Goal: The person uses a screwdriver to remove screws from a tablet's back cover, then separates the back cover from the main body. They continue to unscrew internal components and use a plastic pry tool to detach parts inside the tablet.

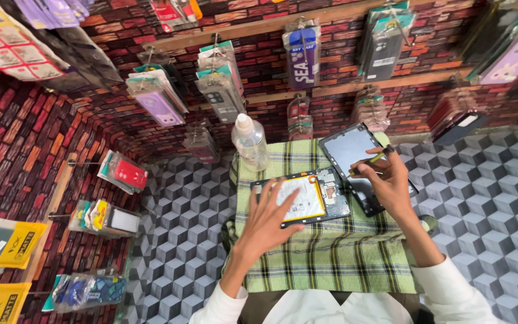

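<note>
An opened phone with a white, yellow-edged battery lies on a green checked cloth. My left hand rests flat on the battery, fingers spread. My right hand holds a thin yellow-and-black tool over a dark screen panel that lies to the right of the phone.
A clear plastic bottle with a white cap stands at the cloth's far left corner. The surface around has a grey cube pattern. Packaged phone cases hang on the brick-patterned walls behind and on the left.
</note>
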